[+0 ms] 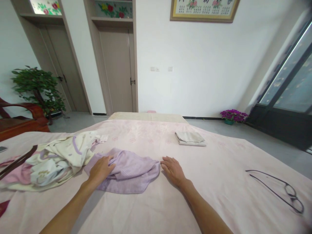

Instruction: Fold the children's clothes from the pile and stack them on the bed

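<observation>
Resting palm-down on the lilac garment, my left hand presses near its upper left part, the fingers loosely bent and the thumb apart; whether they pinch any of the fabric I cannot tell. My right hand lies opened out, fingers a little spread, just beside the garment's right end; it has hold of nothing, and I cannot tell if the fingertips touch the cloth's edge. The garment sits between my 2 hands on the pale pink cover, partly doubled over itself, with a raised ridge and soft wrinkles across it and no crisp outline. Judging how far along things are, I count 1 piece as done: the folded beige cloth, a neat flat packet farther out on the right, well apart from both hands. The lilac piece seems only at an early stage, since its edges are uneven and its layers do not line up. More looks left on my left side, where a loose heap of clothes, cream, white and pink, lies tangled close to the garment, with a dark brown strap across it; the glasses lie apart at far right, arms unfolded
</observation>
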Demonstrator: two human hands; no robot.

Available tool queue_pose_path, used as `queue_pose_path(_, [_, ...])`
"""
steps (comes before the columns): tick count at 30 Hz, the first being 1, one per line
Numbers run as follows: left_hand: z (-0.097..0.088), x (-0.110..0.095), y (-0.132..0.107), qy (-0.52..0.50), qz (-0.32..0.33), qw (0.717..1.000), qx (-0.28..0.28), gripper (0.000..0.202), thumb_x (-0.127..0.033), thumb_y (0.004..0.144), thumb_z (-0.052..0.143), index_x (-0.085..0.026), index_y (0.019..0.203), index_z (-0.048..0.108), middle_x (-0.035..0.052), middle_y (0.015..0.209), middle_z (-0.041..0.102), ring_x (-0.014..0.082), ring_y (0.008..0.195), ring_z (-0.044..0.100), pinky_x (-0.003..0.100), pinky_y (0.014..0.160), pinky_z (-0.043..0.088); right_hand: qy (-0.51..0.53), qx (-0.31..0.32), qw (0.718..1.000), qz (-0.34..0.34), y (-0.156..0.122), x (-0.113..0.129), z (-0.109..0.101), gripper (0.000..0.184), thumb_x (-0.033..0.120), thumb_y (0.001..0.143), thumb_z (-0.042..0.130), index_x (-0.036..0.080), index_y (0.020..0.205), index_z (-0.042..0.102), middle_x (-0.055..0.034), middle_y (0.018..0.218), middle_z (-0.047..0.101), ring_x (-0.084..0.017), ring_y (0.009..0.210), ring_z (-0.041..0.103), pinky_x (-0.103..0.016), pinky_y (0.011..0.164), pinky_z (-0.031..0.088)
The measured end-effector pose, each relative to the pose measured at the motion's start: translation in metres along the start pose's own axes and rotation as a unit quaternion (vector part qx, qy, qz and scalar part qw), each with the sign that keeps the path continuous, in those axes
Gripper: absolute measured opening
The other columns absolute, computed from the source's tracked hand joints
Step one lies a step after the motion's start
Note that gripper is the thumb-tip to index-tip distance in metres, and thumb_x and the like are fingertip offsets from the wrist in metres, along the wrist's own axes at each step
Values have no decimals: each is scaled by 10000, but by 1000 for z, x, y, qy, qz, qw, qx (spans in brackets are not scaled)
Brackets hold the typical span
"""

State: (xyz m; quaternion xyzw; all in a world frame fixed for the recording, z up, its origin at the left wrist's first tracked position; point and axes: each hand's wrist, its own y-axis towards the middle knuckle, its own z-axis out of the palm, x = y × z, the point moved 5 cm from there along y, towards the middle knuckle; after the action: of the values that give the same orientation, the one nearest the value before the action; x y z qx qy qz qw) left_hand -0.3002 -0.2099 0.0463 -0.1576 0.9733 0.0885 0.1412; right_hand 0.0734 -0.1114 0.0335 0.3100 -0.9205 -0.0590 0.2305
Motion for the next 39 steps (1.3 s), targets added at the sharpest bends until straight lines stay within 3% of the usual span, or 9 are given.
queue_pose_path(6, [4,13,12,-90,-23,996,9,379,-378,870,440,-175,1080,682,118,1158,693,282,1078,625,352,919,431,41,-46,996,68,5,40,10,253,378,890,520,195,942,686,-110,1088,687,-247,1090,567,-342,976,364])
queue_pose_path(11, [-21,12,10,-247,-33,965,-80,410,-446,855,459,-170,1080,663,92,1088,712,273,1041,620,353,926,443,233,-70,957,158,14,50,17,105,284,787,538,194,820,581,-27,787,638,-194,772,554,-280,690,403])
queue_pose_path(14, [-35,-16,-2,-377,-12,923,-73,455,-479,843,518,-161,1145,636,78,1049,712,267,1036,618,350,925,454,401,-101,906,95,16,74,8,83,225,728,547,204,809,554,6,775,608,-177,751,523,-263,656,407])
queue_pose_path(21, [-27,-130,-58,-551,169,787,218,708,-582,800,635,-210,1382,479,120,1325,583,289,1216,542,395,1053,394,597,-37,801,27,2,135,0,255,353,750,654,214,956,596,-12,891,627,-179,806,551,-293,727,459])
queue_pose_path(24, [-9,-137,-67,-514,156,829,157,844,-449,664,799,-240,1398,438,112,1377,535,300,1254,508,390,1067,382,636,49,770,2,-3,142,-4,334,459,825,607,214,1052,628,-37,985,646,-191,877,590,-314,758,478])
queue_pose_path(27, [7,-124,-65,-464,88,880,47,537,-330,735,700,-253,1242,542,75,1199,635,268,1107,588,375,982,439,620,127,775,-4,-3,136,-5,337,469,827,618,205,1029,667,-52,1003,667,-198,898,620,-325,754,492])
queue_pose_path(30, [10,-111,-57,-460,35,887,5,217,-320,785,564,-232,980,596,24,876,659,221,838,618,340,798,491,576,99,810,52,8,110,-7,344,464,807,626,183,998,677,-66,936,695,-189,804,642,-314,690,483])
queue_pose_path(35, [-17,-122,-45,-521,55,846,100,140,-287,722,552,-222,832,609,6,756,636,202,764,606,312,748,487,492,-33,870,16,46,83,-51,321,386,803,618,214,1063,695,-65,1129,686,-222,1054,594,-389,927,430])
queue_pose_path(39, [-50,-150,-43,-555,129,804,170,163,-275,676,563,-197,794,644,45,844,681,246,884,626,349,815,493,493,125,859,-54,66,101,-74,400,381,824,600,229,1188,670,-59,1278,625,-239,1164,544,-382,942,419])
